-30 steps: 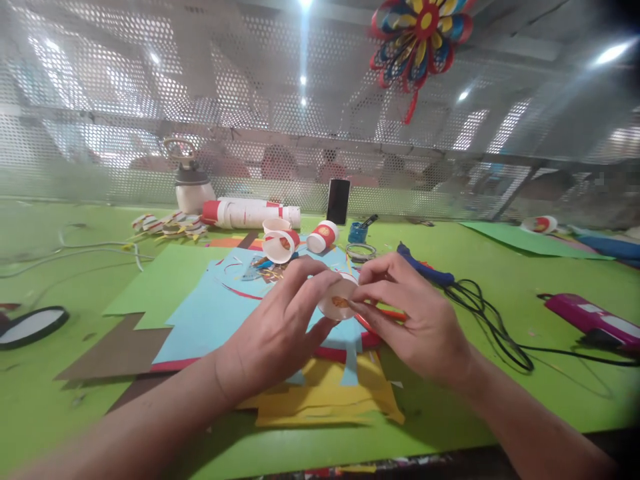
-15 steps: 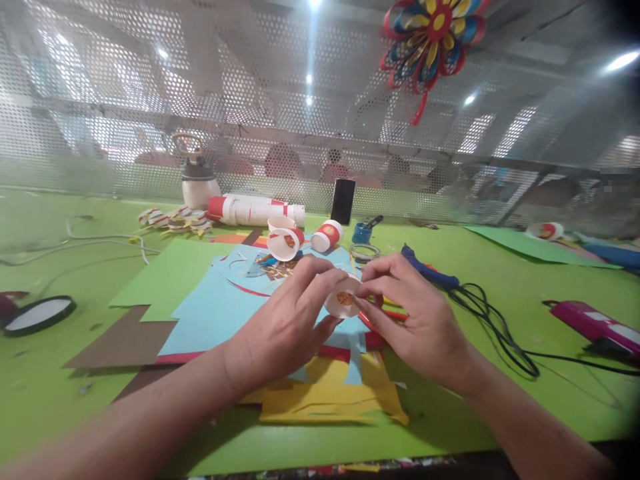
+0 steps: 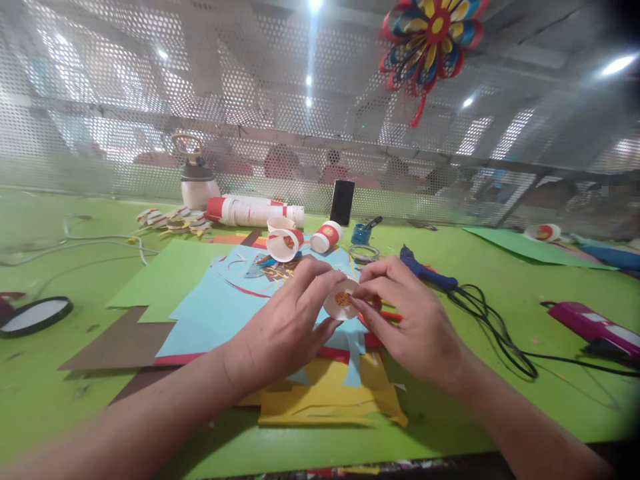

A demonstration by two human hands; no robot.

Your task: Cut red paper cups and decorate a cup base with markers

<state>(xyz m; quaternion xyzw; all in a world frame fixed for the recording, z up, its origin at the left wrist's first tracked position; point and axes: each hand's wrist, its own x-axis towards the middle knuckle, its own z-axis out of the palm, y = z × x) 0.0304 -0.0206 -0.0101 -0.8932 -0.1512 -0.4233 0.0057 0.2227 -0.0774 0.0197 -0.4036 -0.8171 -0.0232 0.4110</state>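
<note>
Gripping white round piece (image 3: 340, 308) with left fingers (image 3: 320, 285); pinching its right side with right fingers (image 3: 381, 289). Held above light-blue paper (image 3: 215, 317) on green counter (image 3: 500, 393), near blue glue gun (image 3: 429, 275).

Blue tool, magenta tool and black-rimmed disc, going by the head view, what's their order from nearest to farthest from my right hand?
From your right hand:
1. Blue tool, just beyond the hand.
2. Magenta tool, out to the right.
3. Black-rimmed disc, at the far left.
</note>
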